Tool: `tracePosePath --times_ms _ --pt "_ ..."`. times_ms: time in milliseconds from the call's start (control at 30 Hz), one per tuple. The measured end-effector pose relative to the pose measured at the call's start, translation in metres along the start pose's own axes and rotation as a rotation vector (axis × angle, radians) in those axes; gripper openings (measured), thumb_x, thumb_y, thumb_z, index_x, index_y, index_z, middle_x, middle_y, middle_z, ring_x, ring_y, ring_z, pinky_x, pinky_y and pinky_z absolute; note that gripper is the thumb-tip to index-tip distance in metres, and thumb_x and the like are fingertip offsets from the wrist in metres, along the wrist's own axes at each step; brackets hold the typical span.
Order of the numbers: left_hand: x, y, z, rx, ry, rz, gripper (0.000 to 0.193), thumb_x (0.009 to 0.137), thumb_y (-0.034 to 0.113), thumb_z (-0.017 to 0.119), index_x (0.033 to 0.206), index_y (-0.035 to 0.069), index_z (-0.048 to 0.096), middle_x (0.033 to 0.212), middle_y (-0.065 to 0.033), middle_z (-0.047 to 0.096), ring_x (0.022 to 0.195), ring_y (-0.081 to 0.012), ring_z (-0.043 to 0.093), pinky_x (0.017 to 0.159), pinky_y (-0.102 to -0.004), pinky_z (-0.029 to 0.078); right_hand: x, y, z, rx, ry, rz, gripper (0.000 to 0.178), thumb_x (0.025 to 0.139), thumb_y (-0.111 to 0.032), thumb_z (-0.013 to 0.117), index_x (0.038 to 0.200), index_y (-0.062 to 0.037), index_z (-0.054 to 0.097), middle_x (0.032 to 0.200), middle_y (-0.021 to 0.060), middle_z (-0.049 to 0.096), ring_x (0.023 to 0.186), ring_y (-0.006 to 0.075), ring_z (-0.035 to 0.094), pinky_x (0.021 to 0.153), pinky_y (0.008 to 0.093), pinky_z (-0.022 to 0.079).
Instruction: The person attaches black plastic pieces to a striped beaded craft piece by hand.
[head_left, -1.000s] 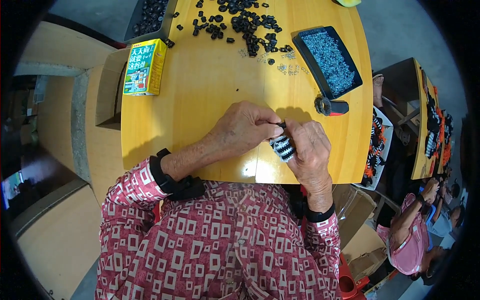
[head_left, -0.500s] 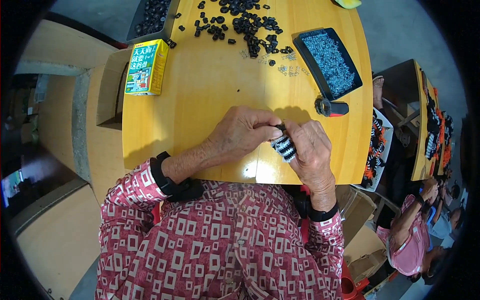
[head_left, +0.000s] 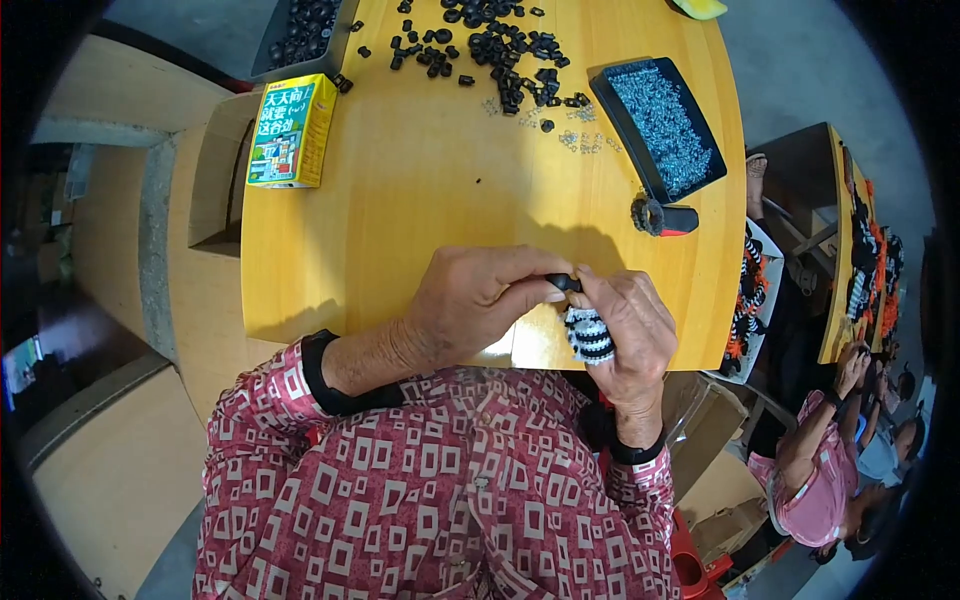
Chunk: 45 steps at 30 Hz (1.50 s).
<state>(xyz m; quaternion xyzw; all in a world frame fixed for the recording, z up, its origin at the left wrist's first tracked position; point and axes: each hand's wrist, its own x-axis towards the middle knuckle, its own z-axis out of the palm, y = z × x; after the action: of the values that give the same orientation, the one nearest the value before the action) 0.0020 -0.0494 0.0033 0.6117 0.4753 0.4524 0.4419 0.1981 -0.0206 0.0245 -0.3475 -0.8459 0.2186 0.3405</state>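
Close to the table's near edge, my two hands meet over a small piece of work. Between thumb and forefinger, my left hand [head_left: 465, 297] pinches a small black plastic part [head_left: 564, 282]. My right hand [head_left: 637, 325] is closed around a black-and-white striped knitted piece [head_left: 588, 338], which hangs below its thumb. The right thumb and forefinger touch the other side of the black part. Whether the part is joined to the knitted piece is hidden by the fingers.
Loose black plastic parts [head_left: 510, 50] lie at the table's far side. A black tray [head_left: 712, 145] of tiny clear pieces and a red-and-black tool [head_left: 672, 220] sit right. Left are a yellow carton [head_left: 318, 140] and a grey bin [head_left: 345, 30]. A white box [head_left: 772, 275] holds knitted pieces; someone works beyond.
Both hands have come nearer to my body and slightly right, with the striped knitted piece. The black part now shows more plainly between the fingertips.
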Motion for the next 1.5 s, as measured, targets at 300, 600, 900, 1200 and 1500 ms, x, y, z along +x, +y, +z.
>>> tracePosePath --times_ms 300,600,900,1200,1500 --pt "-0.005 0.003 -0.002 0.118 0.066 0.243 0.026 0.081 0.005 0.075 0.106 0.004 0.070 0.089 -0.0105 0.073 0.078 -0.0234 0.072 0.065 -0.0297 0.056 -0.005 -0.015 -0.002 -0.171 0.085 -0.176 0.035 0.073 -0.002 0.077 0.106 0.0056 0.068 0.083 0.0127 0.064 0.073 0.0255 0.062 0.064 0.0377 0.050" --pt "-0.009 0.000 0.003 0.112 0.116 0.351 0.028 0.081 0.005 0.074 0.108 0.004 0.067 0.091 -0.0102 0.072 0.076 -0.0251 0.071 0.066 -0.0329 0.057 -0.011 -0.022 -0.003 -0.199 0.089 -0.175 0.038 0.072 -0.001 0.078 0.107 0.0058 0.067 0.087 0.0122 0.064 0.075 0.0257 0.062 0.066 0.0390 0.052" --pt "-0.010 0.000 -0.001 0.146 0.088 0.410 0.026 0.082 0.002 0.072 0.107 0.001 0.067 0.105 -0.0151 0.072 0.090 -0.0270 0.073 0.076 -0.0338 0.060 -0.011 -0.025 0.000 -0.193 0.098 -0.160 0.038 0.072 -0.001 0.077 0.107 0.0067 0.067 0.087 0.0130 0.064 0.076 0.0268 0.062 0.067 0.0398 0.051" --pt "-0.012 -0.002 0.003 0.117 0.104 0.312 0.023 0.084 0.002 0.070 0.107 0.001 0.068 0.101 -0.0136 0.072 0.089 -0.0265 0.073 0.075 -0.0332 0.058 -0.008 -0.018 0.005 -0.168 0.084 -0.124 0.042 0.069 -0.004 0.076 0.109 0.0081 0.067 0.085 0.0144 0.064 0.075 0.0274 0.062 0.067 0.0380 0.050" --pt "-0.012 0.000 0.006 -0.100 0.012 -0.005 0.021 0.089 0.003 0.066 0.110 -0.001 0.067 0.094 -0.0120 0.072 0.084 -0.0164 0.070 0.073 -0.0283 0.055 -0.004 -0.016 0.010 -0.186 0.041 -0.048 0.045 0.067 -0.007 0.072 0.109 0.0083 0.065 0.083 0.0146 0.063 0.072 0.0277 0.062 0.066 0.0377 0.048"
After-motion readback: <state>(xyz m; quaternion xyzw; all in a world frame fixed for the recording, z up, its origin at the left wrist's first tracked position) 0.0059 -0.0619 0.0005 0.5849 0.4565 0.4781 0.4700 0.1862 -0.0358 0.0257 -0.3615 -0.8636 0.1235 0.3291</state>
